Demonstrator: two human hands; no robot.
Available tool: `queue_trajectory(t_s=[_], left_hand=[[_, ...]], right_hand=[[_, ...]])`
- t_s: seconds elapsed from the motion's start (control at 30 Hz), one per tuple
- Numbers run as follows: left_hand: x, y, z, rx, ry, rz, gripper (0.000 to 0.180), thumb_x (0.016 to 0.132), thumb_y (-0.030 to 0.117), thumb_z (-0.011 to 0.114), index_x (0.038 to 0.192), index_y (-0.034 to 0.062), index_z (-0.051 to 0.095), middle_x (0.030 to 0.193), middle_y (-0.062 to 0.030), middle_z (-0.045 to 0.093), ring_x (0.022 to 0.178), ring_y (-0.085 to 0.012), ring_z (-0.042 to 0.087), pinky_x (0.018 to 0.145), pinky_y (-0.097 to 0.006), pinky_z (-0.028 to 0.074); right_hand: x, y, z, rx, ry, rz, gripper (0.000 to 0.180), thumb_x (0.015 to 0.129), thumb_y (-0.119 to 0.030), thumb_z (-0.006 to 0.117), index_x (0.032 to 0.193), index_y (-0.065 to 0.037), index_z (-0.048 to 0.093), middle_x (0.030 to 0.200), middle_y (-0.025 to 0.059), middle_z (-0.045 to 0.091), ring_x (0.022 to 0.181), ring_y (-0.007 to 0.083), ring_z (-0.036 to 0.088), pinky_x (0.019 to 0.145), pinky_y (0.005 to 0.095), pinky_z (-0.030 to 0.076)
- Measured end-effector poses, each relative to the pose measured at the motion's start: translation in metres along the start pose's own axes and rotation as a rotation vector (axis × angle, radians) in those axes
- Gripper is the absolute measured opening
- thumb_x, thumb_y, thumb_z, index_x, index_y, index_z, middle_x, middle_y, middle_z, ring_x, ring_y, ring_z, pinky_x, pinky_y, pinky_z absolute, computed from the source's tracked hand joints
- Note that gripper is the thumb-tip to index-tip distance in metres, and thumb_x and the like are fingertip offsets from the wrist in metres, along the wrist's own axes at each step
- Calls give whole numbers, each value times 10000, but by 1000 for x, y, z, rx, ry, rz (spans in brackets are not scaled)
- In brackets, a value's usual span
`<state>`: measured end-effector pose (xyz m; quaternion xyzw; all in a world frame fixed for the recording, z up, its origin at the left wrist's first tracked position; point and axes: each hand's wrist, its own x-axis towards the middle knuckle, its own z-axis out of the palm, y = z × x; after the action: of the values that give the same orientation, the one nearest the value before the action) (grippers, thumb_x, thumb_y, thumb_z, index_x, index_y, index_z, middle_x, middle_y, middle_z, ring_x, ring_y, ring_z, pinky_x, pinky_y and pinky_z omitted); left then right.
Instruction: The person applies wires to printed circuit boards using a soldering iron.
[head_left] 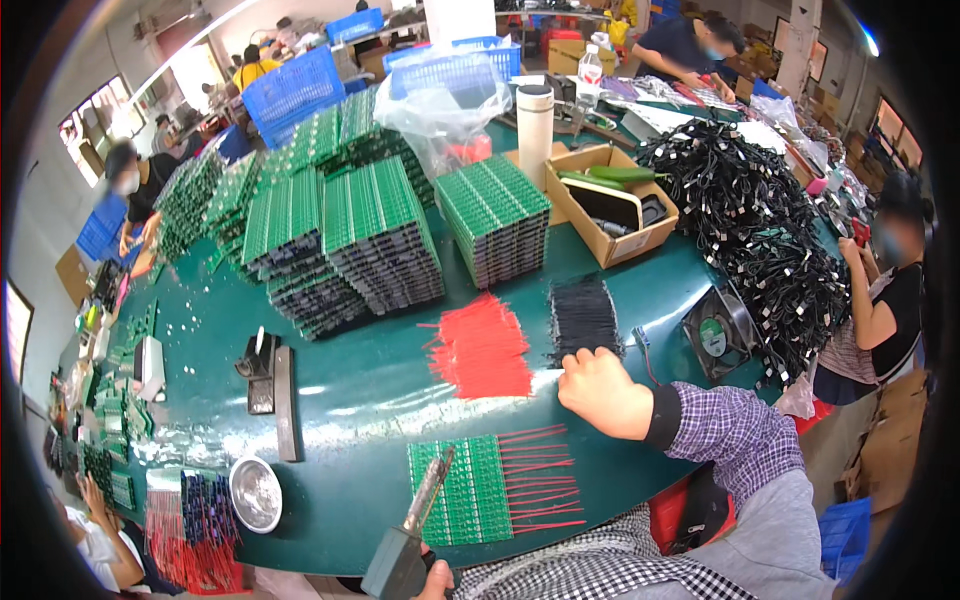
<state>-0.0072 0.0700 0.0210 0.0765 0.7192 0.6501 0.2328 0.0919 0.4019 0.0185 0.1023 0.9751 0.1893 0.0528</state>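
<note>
My left hand point(437, 580) is wrapped round a grey-green soldering gun point(400, 555) at the lower edge. Its metal tip rises over a panel of green circuit boards point(455, 490). Red wires point(545, 490) stick out in a row from the panel's right side. My right hand point(605, 393) is closed, knuckles up, at the near end of a bundle of short black wires point(583, 315). Its fingertips are hidden, so whatever they pinch does not show. Left of that bundle lies a pile of short red wires point(480, 345).
Stacked green circuit boards point(380, 225) rise at the back. A cardboard box point(610, 235), a white bottle point(535, 130), tangled black cables point(760, 230) and a small fan point(718, 330) stand right. A metal bowl point(257, 493) and wired boards point(190, 515) sit left. Co-workers surround the table.
</note>
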Motion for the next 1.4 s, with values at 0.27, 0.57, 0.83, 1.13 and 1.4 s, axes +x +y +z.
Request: queue_trajectory(t_s=[0.27,0.57,0.83,1.13,1.4], left_hand=[[11,-6,5,-297,121,2,523,735,-54,760,1225,-41,578,1106,-173,655,659,-218,628,513,-322,531],[15,-28,0,-23,67,21,516,734,-73,769,1221,-40,602,1086,-164,674,666,-159,621,519,-260,526],[14,-26,-2,203,17,-112,434,751,-46,798,1158,-31,648,970,-120,696,633,-131,607,545,-268,501],[24,11,17,507,-137,-83,376,810,171,847,1106,-15,710,1003,-123,737,882,-222,693,795,-363,551],[19,-29,9,410,-46,133,347,748,-27,816,1073,-37,693,937,-104,720,748,-165,666,703,-307,546]], right_hand=[[8,-30,0,644,538,-68,166,782,-89,625,935,-25,638,872,56,573,809,228,613,686,342,521],[8,-60,23,867,552,-37,253,793,-58,631,1042,-29,669,957,53,622,839,211,645,686,319,556],[4,-62,27,850,544,-73,296,772,-56,660,1064,-6,668,957,64,623,817,202,641,649,310,562],[8,-62,27,816,563,-80,291,745,-64,673,1028,7,671,927,62,622,768,183,637,637,294,548],[6,-63,28,795,552,-77,307,748,-70,669,1045,7,672,950,66,640,773,186,647,642,297,549]])
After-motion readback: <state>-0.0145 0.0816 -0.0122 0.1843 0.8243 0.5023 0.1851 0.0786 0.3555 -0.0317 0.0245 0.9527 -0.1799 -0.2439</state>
